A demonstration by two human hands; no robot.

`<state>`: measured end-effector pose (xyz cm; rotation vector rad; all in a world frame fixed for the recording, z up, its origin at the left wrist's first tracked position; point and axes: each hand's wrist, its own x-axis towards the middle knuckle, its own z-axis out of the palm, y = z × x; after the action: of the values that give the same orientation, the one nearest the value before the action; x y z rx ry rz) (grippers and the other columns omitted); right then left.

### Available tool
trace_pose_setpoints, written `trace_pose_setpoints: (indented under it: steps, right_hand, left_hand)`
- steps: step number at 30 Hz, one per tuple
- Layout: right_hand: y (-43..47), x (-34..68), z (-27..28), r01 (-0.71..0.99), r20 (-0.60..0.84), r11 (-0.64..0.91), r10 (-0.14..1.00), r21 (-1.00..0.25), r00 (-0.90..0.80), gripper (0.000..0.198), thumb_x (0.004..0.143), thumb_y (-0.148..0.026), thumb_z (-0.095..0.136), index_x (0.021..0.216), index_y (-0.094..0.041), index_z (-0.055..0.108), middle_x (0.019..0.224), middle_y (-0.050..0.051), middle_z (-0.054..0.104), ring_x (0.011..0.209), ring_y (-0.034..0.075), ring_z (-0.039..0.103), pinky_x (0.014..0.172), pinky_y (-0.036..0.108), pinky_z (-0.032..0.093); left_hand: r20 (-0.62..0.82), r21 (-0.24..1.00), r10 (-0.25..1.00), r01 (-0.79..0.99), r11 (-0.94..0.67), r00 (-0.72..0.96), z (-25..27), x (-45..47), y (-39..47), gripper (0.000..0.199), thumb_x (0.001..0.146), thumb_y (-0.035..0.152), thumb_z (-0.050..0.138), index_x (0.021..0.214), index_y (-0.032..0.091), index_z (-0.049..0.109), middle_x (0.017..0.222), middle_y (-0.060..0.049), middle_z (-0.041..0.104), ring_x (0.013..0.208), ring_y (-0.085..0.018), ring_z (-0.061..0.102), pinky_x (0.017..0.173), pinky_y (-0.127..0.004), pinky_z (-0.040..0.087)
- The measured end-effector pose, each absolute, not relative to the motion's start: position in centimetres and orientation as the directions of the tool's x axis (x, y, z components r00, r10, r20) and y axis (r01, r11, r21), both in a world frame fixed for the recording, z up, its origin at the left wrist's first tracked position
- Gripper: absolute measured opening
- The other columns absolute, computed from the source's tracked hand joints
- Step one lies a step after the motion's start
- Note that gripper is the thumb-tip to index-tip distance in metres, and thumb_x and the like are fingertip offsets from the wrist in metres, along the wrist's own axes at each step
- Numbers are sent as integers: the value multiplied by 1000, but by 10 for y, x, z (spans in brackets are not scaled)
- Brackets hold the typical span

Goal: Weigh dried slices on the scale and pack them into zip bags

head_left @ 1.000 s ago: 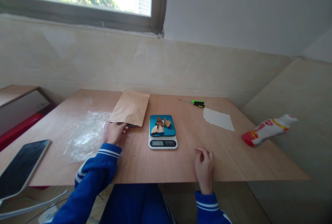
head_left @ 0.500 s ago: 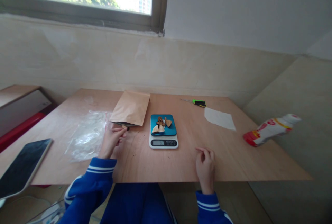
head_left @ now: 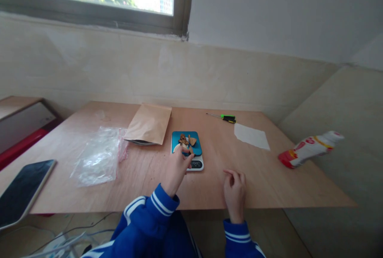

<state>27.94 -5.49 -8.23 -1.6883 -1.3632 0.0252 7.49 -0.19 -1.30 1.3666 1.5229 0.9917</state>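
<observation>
A small kitchen scale (head_left: 198, 164) with a blue platform (head_left: 196, 148) stands mid-table, and brown and pale dried pieces (head_left: 187, 140) lie on it. My left hand (head_left: 178, 168) reaches over the scale's front with its fingertips bunched at the platform's near edge, hiding part of the display. Whether the fingers hold a piece is hidden. A brown paper bag (head_left: 149, 123) lies just left of the scale, its mouth toward me. My right hand (head_left: 235, 190) rests on the wooden table (head_left: 284, 186) near the front edge, fingers loosely curled, holding nothing.
A crumpled clear plastic bag (head_left: 98, 156) lies left of the paper bag. A dark tablet (head_left: 22, 190) overhangs the table's left front corner. A green screwdriver (head_left: 227, 118) and a white paper sheet (head_left: 250, 136) lie at back right. A red-and-white bottle (head_left: 308, 149) lies at the right edge.
My left hand has left the paper bag's mouth and moved right to the scale's front. My right hand has stayed in place.
</observation>
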Motion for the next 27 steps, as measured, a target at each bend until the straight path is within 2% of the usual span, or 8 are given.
trace_pose_setpoints:
  steps: [4, 6, 9, 11, 15, 19, 24, 27]
  right_hand:
    - [-55, 279, -82, 753, 508, 61, 773, -655, 379, 24, 85, -23, 40, 83, -16, 63, 89, 11, 55, 83, 24, 57, 78, 38, 46]
    - [-55, 279, -82, 752, 508, 63, 774, -656, 379, 24, 85, -23, 40, 83, -16, 63, 89, 11, 55, 83, 24, 57, 78, 38, 46]
    - [-55, 279, -82, 750, 508, 64, 773, -658, 379, 24, 85, -22, 40, 83, -16, 63, 89, 10, 56, 83, 23, 57, 78, 38, 46]
    - [-55, 278, -83, 753, 515, 68, 769, -654, 378, 24, 85, -22, 40, 83, -16, 63, 89, 10, 56, 83, 23, 57, 79, 38, 46]
    - [-56, 279, -83, 756, 514, 62, 769, -651, 380, 25, 85, -23, 39, 83, -16, 63, 89, 10, 56, 84, 23, 57, 79, 38, 46]
    - [-55, 280, -84, 760, 505, 54, 777, -648, 375, 25, 86, -23, 39, 84, -15, 63, 89, 10, 55, 84, 24, 57, 79, 38, 46]
    - [-56, 279, -83, 765, 511, 58, 776, -642, 370, 25, 85, -21, 39, 84, -16, 63, 89, 11, 56, 84, 24, 57, 79, 39, 47]
    - [-56, 279, -82, 764, 510, 60, 778, -642, 367, 25, 85, -22, 39, 83, -16, 63, 89, 11, 56, 83, 24, 57, 78, 39, 47]
  left_hand:
    - [134, 732, 988, 680, -44, -80, -15, 92, 11, 13, 84, 28, 58, 91, 17, 57, 86, -12, 67, 70, -19, 66, 57, -27, 43]
    - [171, 648, 982, 759, -54, -76, -12, 93, 12, 15, 84, 26, 58, 95, 16, 58, 95, -15, 67, 85, -23, 66, 62, -27, 42]
    - [142, 646, 989, 761, -54, -51, -4, 87, 7, 22, 87, 29, 53, 105, 18, 58, 94, -12, 68, 79, -21, 66, 58, -26, 38]
    - [124, 676, 991, 735, -46, -52, 3, 78, 3, 24, 90, 35, 48, 107, 21, 57, 81, -7, 68, 67, -19, 65, 54, -25, 35]
    - [124, 743, 982, 669, 3, -142, 11, 40, -3, 24, 89, 43, 46, 85, 21, 56, 61, 0, 63, 58, -17, 61, 53, -25, 35]
    - [157, 619, 950, 777, 119, -271, 1, -15, -2, 31, 86, 45, 44, 68, 21, 53, 66, -5, 64, 68, -23, 63, 59, -29, 40]
    - [352, 504, 877, 856, 119, -329, -31, -65, 10, 27, 83, 36, 42, 82, 16, 59, 88, -14, 65, 83, -28, 62, 75, -38, 46]
    - [380, 473, 861, 871, 135, -339, -42, -78, 18, 28, 79, 32, 43, 87, 12, 60, 92, -17, 63, 91, -30, 60, 80, -42, 46]
